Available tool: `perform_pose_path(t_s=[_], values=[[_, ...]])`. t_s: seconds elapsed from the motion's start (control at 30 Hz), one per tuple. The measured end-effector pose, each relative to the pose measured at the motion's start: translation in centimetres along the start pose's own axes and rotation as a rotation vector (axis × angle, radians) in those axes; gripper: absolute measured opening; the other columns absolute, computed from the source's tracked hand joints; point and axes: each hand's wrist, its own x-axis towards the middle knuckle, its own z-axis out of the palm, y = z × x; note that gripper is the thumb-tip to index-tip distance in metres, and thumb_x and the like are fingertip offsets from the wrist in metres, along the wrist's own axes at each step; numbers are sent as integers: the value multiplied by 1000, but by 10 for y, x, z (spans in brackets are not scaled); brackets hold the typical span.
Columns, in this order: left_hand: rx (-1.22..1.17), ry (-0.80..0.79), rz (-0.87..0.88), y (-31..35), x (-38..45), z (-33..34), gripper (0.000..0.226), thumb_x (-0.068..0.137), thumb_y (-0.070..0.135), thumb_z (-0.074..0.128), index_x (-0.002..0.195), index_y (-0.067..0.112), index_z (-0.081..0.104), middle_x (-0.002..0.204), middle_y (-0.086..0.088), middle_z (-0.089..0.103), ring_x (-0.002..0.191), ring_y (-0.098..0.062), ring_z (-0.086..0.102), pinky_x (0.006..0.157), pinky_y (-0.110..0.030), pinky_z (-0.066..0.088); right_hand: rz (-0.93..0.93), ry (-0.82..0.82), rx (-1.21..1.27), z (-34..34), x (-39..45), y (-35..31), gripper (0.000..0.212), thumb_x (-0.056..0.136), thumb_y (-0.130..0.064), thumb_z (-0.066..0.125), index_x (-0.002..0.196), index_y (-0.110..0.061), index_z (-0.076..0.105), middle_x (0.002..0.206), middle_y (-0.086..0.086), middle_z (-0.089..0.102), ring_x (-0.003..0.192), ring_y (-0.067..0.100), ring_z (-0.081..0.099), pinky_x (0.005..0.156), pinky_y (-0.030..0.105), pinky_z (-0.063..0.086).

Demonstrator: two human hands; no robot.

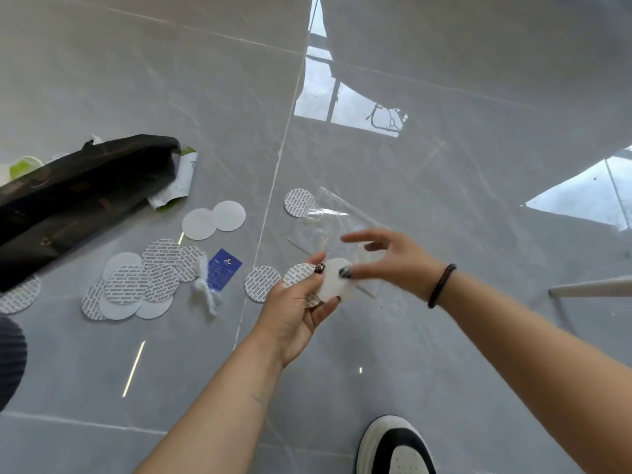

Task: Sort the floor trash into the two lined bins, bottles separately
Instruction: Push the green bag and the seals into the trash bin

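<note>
Discs [136, 285], blue card [224, 268], clear wrapper [328, 213] around left hand [294, 302].

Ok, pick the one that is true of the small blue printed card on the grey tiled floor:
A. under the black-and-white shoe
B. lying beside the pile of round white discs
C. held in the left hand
B: the small blue printed card lies flat on the floor next to the pile of round white discs, in neither hand.

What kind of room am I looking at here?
Probably an indoor room or office with big windows, though little shows. The floor is glossy grey stone-look tile that mirrors window panes. Round white paper discs and a small blue printed card lie scattered on it.
</note>
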Motion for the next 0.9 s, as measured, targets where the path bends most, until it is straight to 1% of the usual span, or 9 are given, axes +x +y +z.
perform_pose_path(t_s=[0.1,0.2,0.3,0.4,0.5,0.63,0.7,0.8,0.9], values=[[-138,42,-35,3,1,-9,31,94,8,52,123,11,64,123,-14,65,100,-20,65,44,-16,53,128,89,150,-36,25,12,62,56,-40,83,113,-24,64,121,0,63,110,15,59,95,25,43],[-200,-32,-54,8,-5,-18,28,86,15,58,111,14,69,117,-8,69,85,-15,72,41,-18,52,222,291,-42,-47,60,22,59,72,-33,81,122,-15,58,121,5,61,102,17,59,85,26,44],[-245,-147,-39,12,-10,-26,32,76,19,66,107,20,73,114,-3,71,78,-15,74,42,-23,55,221,216,-300,-37,87,25,72,70,-38,81,130,-16,48,126,4,55,111,21,54,91,29,44],[-327,-309,-5,18,-12,-32,58,57,19,90,112,21,72,120,-3,69,84,-19,74,44,-27,57,223,136,-563,-20,98,29,83,64,-45,82,132,-17,43,127,4,50,115,24,51,96,37,45],[-316,-386,17,25,-14,-34,64,55,20,92,116,20,70,126,-6,65,91,-22,73,50,-28,59,227,163,-609,-7,92,32,64,66,-45,81,115,-16,52,110,3,54,100,24,53,82,33,47],[-194,-174,85,30,-9,-34,28,80,8,66,106,17,70,102,-4,74,82,-16,74,52,-23,58,230,159,-456,11,74,39,26,75,-32,76,87,-15,60,85,-2,58,94,22,60,68,25,41],[-62,-19,140,28,-3,-41,22,90,4,56,105,16,66,92,-4,75,77,-14,73,54,-23,58,200,217,-402,21,65,43,38,71,-36,79,94,-15,57,94,-1,55,94,22,58,71,27,43],[215,97,203,23,2,-51,25,92,5,55,113,18,61,96,-7,75,82,-17,71,62,-27,58,233,275,-312,39,56,43,69,64,-32,85,117,-15,44,110,1,43,95,21,51,79,30,45],[280,148,230,20,5,-54,22,95,9,53,114,16,60,105,-11,73,92,-24,70,71,-36,59,372,242,-105,52,56,37,54,71,-14,77,111,-12,41,101,5,51,83,23,57,63,32,51]])
